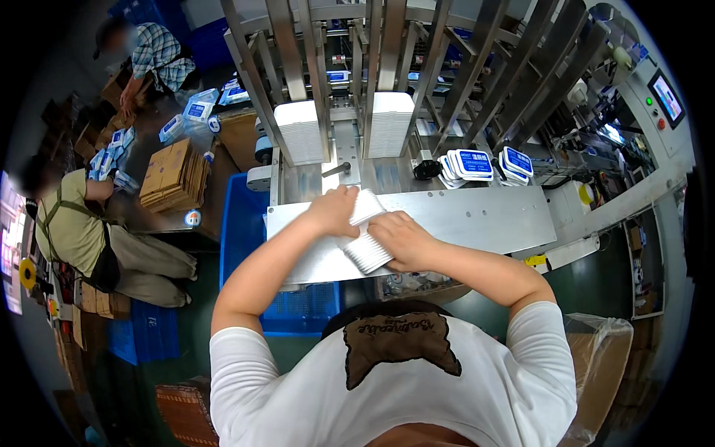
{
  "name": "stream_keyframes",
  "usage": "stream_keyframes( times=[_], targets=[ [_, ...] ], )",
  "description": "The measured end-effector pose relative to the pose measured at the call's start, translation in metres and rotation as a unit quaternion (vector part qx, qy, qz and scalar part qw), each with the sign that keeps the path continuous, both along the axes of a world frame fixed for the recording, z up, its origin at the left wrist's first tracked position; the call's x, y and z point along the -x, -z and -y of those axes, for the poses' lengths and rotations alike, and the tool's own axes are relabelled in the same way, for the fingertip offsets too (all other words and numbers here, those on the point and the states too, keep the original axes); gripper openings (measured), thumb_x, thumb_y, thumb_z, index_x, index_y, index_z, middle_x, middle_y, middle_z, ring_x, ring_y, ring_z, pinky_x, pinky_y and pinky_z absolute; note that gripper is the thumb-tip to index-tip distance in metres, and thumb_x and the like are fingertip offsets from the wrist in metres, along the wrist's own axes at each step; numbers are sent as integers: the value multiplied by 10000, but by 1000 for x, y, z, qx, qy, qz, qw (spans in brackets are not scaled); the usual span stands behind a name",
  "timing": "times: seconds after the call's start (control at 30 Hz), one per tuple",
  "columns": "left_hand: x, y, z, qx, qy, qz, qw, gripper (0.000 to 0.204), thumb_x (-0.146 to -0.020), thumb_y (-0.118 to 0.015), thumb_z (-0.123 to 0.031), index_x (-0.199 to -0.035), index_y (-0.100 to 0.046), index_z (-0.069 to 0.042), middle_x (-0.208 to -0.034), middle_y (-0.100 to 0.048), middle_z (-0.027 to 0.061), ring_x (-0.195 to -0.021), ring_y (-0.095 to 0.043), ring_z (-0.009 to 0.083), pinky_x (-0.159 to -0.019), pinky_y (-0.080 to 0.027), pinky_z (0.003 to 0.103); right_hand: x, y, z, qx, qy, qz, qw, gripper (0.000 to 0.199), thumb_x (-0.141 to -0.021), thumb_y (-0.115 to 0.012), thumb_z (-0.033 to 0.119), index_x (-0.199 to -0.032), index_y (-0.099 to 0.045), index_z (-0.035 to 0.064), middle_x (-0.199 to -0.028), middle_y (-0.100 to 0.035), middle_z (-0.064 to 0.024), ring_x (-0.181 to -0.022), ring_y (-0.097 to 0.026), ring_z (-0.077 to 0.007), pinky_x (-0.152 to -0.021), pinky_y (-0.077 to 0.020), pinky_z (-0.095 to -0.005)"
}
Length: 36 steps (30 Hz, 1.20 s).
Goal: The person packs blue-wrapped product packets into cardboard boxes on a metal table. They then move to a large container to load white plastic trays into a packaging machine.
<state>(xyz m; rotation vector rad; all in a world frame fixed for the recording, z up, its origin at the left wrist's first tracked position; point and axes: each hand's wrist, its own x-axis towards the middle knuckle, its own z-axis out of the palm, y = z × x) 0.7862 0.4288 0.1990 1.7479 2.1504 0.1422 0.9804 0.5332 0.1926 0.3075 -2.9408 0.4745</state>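
Observation:
Both hands are closed around a stack of thin white plastic lids (367, 253), which lies tilted on the steel machine table (477, 216). My left hand (333, 211) grips its far left side. My right hand (403, 239) wraps the right side, fingers bent over the top. Just beyond my hands, two tall stacks of similar white lids stand between upright metal guides: a left stack (302, 132) and a right stack (389, 124). Blue-and-white printed lids (472, 165) lie in piles to the right on the table.
A blue plastic crate (232, 246) stands left of and below the table. Further left, a workbench holds flattened cardboard (173, 175) and wipe packs (197, 110); two people work there. A control panel with a screen (665, 97) is at the far right.

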Motion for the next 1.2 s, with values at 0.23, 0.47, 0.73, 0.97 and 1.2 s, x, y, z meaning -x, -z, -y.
stream_keyframes(
  times=[0.23, 0.47, 0.73, 0.97, 1.2],
  targets=[
    [19, -23, 40, 12, 44, -74, 996, 620, -683, -771, -203, -1159, -442, 21, -1126, -529, 222, -1078, -536, 377, -891, -461, 440, -26, -34, -43, 0, 62, 62, 996, 631, -712, -748, 286, -1211, -468, 21, -1104, -539, -147, -1069, -488, -312, -898, -351, -415],
    [14, -14, 92, 34, 13, -78, 996, 594, -707, -748, -227, -1155, -455, 30, -1106, -505, 213, -1051, -503, 396, -885, -437, 450, -35, -26, -86, 3, 145, 63, 987, 703, -686, -780, 297, -1241, -453, 15, -1148, -526, -174, -1113, -495, -330, -923, -370, -453],
    [135, -332, 33, -668, -48, -277, 689, 642, -809, -728, -271, -1278, -363, -27, -1127, -463, 185, -1065, -475, 354, -896, -430, 437, 96, -341, -164, -120, 97, -622, 768, 643, -705, -770, 189, -1226, -414, 71, -1151, -508, -146, -1113, -491, -340, -928, -395, -439],
    [183, -395, -57, -478, -101, -521, 699, 540, -778, -713, -151, -1219, -424, -37, -1119, -516, 153, -1068, -517, 340, -887, -457, 434, 169, -409, -178, -375, 307, -395, 781, 620, -721, -770, 124, -1206, -385, 100, -1090, -537, -81, -1114, -523, -262, -894, -425, -411],
    [183, -340, -62, -418, -32, -643, 641, 412, -727, -643, -34, -1092, -456, -74, -1038, -519, 99, -985, -523, 268, -819, -437, 365, 175, -324, -179, -418, 252, -483, 726, 360, -775, -587, 56, -1109, -454, 79, -1079, -571, -65, -1030, -560, -212, -933, -363, -374]
  ],
)
